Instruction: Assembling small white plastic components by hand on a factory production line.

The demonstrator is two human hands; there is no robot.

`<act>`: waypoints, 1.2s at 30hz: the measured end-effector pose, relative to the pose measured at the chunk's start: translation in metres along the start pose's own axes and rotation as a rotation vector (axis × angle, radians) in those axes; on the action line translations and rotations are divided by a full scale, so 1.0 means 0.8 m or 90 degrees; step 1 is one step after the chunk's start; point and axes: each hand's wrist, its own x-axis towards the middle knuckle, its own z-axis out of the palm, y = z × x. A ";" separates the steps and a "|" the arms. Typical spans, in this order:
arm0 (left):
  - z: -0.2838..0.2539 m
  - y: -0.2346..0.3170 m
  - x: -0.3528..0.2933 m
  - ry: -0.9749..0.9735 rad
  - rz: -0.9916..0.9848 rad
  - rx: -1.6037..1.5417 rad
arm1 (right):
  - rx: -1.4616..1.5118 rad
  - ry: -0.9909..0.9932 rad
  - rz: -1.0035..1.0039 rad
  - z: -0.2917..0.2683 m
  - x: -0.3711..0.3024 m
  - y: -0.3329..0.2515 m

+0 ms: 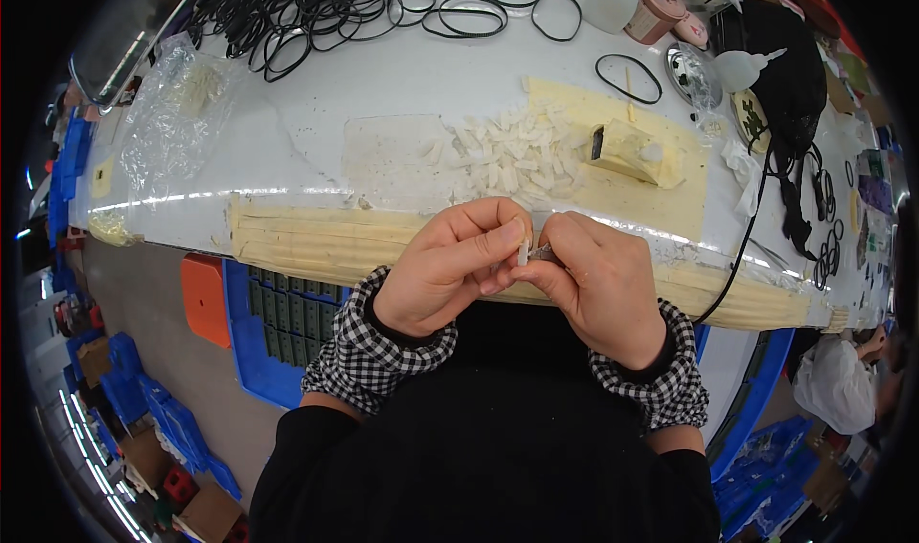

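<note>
Close together at the table's near edge, both my hands are closed in pinches. My left hand [459,254] grips a small white strip-like piece [523,252] between thumb and fingers. In my right hand [608,280] is a small greyish metal piece [544,254], perhaps a blade, touching or nearly touching the white piece; the fingers hide most of it. Just beyond my hands lies a loose pile of similar white pieces [512,155]. To its right stands a block wrapped in yellow tape [627,154].
Black rubber-like loops [316,12] heap at the far left, with a single loop [629,78] farther right. A clear plastic bag [182,103] lies left. Yellow tape [325,242] covers the table's front edge. Below are a blue crate [258,356] and an orange stool [205,299].
</note>
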 end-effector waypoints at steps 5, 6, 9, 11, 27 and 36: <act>0.001 0.003 -0.003 0.034 0.007 0.056 | -0.010 -0.005 0.007 -0.001 -0.001 0.000; 0.001 0.002 -0.003 0.038 0.006 0.054 | -0.014 -0.005 0.002 0.000 -0.001 0.001; 0.000 0.001 -0.003 0.049 0.004 0.052 | -0.019 -0.007 -0.012 0.000 -0.001 0.002; 0.000 0.001 -0.003 0.051 0.003 0.055 | -0.014 -0.010 -0.016 0.000 -0.001 0.001; -0.001 0.006 -0.003 0.165 0.128 0.021 | -0.026 0.177 0.067 0.009 0.008 0.023; -0.004 0.012 -0.006 0.190 0.186 -0.038 | -0.174 0.121 0.046 0.019 0.014 0.025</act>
